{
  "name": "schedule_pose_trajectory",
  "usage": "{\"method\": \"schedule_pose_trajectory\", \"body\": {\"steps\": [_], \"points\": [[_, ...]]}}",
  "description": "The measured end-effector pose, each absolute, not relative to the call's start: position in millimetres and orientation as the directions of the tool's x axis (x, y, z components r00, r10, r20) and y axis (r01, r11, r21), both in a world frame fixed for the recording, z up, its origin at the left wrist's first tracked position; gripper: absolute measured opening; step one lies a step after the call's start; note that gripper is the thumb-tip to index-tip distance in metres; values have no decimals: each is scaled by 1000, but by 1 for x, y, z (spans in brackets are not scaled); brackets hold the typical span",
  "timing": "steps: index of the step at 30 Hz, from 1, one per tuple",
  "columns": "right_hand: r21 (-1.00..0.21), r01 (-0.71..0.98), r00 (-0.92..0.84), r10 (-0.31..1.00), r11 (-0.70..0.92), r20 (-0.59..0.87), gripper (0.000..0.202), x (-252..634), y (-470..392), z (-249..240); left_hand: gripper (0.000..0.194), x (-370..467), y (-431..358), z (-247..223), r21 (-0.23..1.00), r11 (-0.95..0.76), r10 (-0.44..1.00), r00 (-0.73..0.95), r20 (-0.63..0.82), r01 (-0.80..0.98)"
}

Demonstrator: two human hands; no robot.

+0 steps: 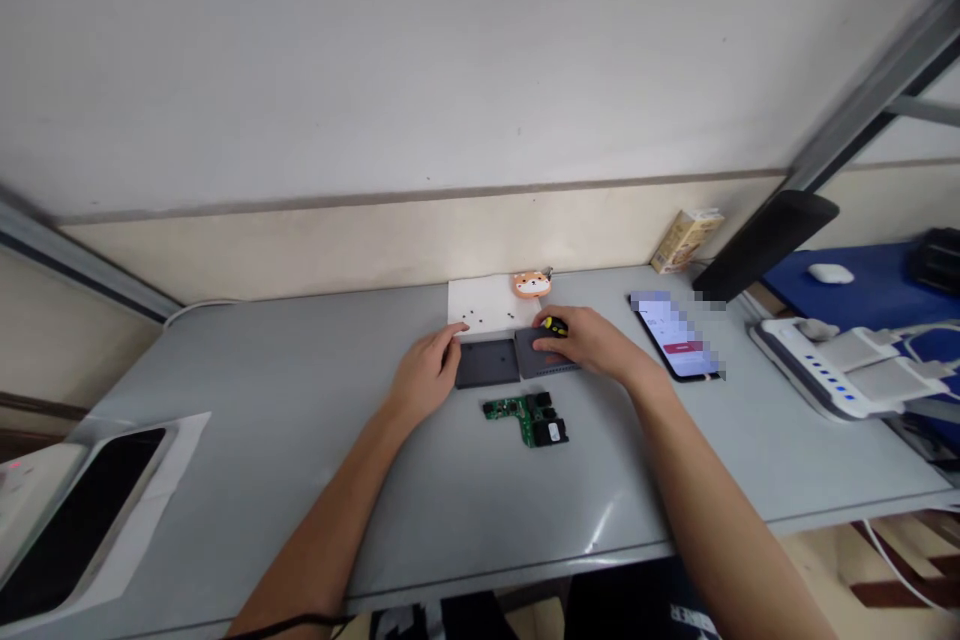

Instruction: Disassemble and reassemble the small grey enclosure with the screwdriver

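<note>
My left hand [426, 375] rests at the left edge of a flat dark grey cover [487, 364], its index finger stretched toward the white paper and the thumb by the cover's side. My right hand [589, 340] is closed around a yellow and black screwdriver [555, 326], mostly hidden in the fingers. Those fingers also lie on a second dark grey case part [536, 360] with a row of small holes along its front. Nearer to me is a green circuit board [527, 417] with black components. Several tiny dark screws [472, 317] are scattered on the paper [487, 295].
An orange animal-face case [532, 285] sits on the paper's back right corner. To the right are a lit phone [675, 335], a small carton [685, 240] and a white power strip [817, 370] with chargers. Another dark-screened device [79, 520] lies at far left. A wall closes the desk's back.
</note>
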State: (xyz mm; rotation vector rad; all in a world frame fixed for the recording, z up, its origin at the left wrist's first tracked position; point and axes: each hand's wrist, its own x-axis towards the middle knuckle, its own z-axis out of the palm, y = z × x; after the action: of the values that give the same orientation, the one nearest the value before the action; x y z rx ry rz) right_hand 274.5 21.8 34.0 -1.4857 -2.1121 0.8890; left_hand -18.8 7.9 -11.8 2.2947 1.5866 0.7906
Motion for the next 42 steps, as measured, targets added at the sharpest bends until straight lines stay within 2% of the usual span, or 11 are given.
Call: {"method": "schedule_pose_trajectory", "body": {"steps": [7,22,42], "points": [[-760,625,-349,934,176,-71,27,280,25,33,33,-20,8,-11,514,-328,941,227,252,793],[-648,715,-355,935,260,-17,26,279,24,35,34,-17,5,-6,509,-335,939,241,244,793],[-707,667,-359,933,237,-25,26,280,24,34,31,-20,7,-10,508,-379,921,260,291,773]]}}
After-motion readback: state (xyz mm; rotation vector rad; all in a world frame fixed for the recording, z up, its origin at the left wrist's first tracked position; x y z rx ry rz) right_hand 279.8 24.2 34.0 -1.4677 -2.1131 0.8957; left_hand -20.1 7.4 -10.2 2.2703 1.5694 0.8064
